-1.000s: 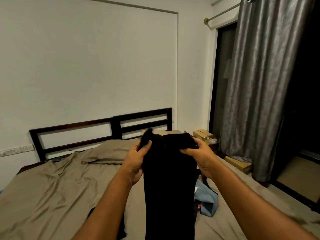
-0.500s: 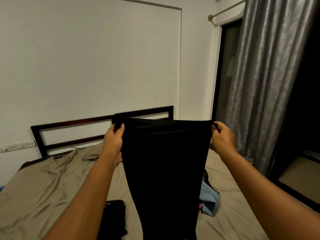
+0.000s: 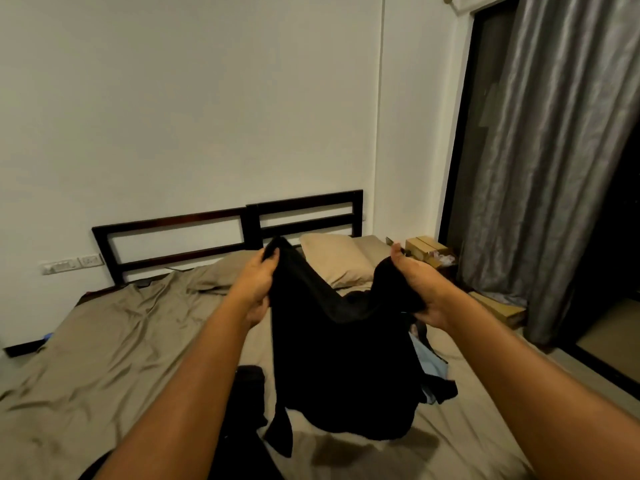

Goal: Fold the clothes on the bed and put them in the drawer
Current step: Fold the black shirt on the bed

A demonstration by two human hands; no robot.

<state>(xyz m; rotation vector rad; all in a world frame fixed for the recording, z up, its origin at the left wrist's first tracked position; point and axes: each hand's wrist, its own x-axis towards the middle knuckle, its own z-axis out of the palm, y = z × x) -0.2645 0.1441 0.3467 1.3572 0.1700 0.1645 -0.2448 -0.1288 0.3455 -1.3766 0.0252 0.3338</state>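
Both hands, left hand (image 3: pixel 258 287) and right hand (image 3: pixel 417 292), are pinching the top edge of a limp black cloth garment (image 3: pixel 343 355) sagging over the tan-sheeted bed (image 3: pixel 104 358), mid-fold I'd guess, probably needing laying flat next.

Garment (image 3: pixel 332 341): black cloth, matt.
Sheet (image 3: pixel 114 358): tan cloth, faint sheen, creased.
Pillow (image 3: pixel 332 261): same tan cloth.
Headboard (image 3: pixel 304 203): dark wood, smooth, low gloss.
Curtain (image 3: pixel 554 168): grey cloth, satin gloss.
Boxes (image 3: pixel 424 245): brown cardboard, matt.
Wall (image 3: pixel 207 98): painted, matt.
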